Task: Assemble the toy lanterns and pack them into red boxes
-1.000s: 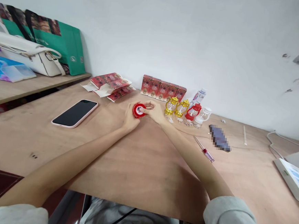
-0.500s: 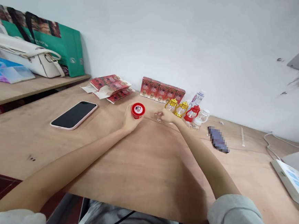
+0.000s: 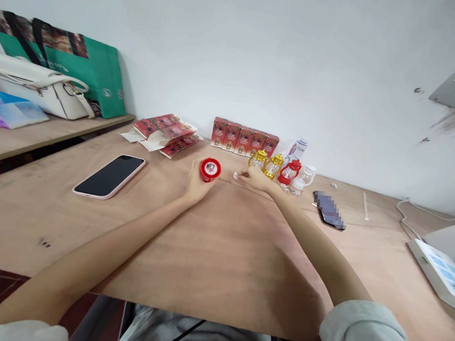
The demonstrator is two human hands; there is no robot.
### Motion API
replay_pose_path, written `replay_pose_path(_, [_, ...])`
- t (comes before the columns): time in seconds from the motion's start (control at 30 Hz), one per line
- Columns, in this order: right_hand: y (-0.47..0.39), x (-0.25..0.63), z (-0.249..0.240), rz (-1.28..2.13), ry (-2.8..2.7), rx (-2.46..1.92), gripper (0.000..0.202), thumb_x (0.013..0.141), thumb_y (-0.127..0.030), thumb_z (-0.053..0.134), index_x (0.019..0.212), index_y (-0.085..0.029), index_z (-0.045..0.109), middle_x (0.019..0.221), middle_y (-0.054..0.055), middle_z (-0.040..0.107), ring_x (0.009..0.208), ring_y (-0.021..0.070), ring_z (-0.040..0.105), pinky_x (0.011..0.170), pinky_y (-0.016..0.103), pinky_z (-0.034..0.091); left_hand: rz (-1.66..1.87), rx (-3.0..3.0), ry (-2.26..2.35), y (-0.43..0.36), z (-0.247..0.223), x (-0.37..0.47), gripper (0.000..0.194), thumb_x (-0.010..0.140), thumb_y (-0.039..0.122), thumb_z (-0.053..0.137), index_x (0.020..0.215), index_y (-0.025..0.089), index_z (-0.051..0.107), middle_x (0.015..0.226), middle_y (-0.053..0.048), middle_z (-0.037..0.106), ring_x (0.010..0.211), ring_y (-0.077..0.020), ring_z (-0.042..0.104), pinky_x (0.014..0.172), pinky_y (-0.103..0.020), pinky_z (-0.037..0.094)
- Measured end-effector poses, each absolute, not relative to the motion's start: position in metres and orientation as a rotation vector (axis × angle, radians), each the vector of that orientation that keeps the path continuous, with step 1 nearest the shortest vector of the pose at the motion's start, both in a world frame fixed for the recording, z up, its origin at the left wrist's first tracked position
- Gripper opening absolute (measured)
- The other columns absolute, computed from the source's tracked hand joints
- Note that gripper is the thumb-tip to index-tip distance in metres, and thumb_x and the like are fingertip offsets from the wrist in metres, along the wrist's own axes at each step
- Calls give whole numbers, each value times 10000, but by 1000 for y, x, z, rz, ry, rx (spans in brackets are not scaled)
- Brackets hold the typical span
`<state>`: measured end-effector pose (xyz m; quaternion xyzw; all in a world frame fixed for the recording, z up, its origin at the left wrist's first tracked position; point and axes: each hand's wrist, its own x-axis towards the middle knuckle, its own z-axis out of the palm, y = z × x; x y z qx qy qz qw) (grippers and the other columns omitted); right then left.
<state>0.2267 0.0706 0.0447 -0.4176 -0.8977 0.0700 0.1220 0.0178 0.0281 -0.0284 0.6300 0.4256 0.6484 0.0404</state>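
My left hand (image 3: 198,183) is wrapped round a red lantern (image 3: 210,169), whose round base with a pale label faces up. My right hand (image 3: 253,178) is closed in a pinch on a small white piece (image 3: 235,175), just right of that lantern. Thin clear bits lie on the table below these fingertips. Behind my right hand stand two gold lanterns (image 3: 274,166), then a red lantern (image 3: 289,172) and a white lantern (image 3: 303,179).
Several red boxes (image 3: 244,140) line the wall, with opened boxes (image 3: 167,131) to their left. A pink-edged phone (image 3: 110,177) lies left, a dark phone (image 3: 329,210) right. A clear bottle (image 3: 297,148) stands behind the lanterns. Bags (image 3: 66,95) sit at far left.
My right fingertips now show a small white piece between them, and thin clear bits show below. My left hand still holds the red lantern. The view has shifted slightly.
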Motion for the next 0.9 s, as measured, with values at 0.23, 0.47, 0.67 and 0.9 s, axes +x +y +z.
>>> replay_pose_path(0.23, [28,191,62,91,-2262,-823,237,893,-327,542,867,-135,680,822,70,691,733,150,595,700,255,433,1897,1940,1490,21,-25,19,638,608,240,795,1176,222,504,1110,-80,545,1091,-273,491,964,-456,403])
replay_pose_path(0.47, [11,178,58,-578,-2510,-638,317,970,-287,368,860,-137,625,854,114,645,795,194,551,731,310,421,1856,1992,1530,16,-19,20,641,629,196,763,1207,238,492,1110,-70,505,1081,-262,475,963,-432,394])
replay_pose_path(0.67, [8,176,53,-701,-2443,-624,289,960,-266,404,820,-140,623,815,101,633,792,194,537,731,310,425,1798,2006,1547,10,-16,21,632,646,183,727,1227,244,485,1118,-73,464,1087,-263,447,958,-424,391])
replay_pose_path(0.9, [5,172,49,-603,-2355,-585,288,959,-231,401,779,-161,615,851,96,633,803,188,538,752,322,433,1780,2022,1574,9,-17,22,594,681,224,701,1232,245,479,1124,-78,446,1069,-259,445,948,-425,386])
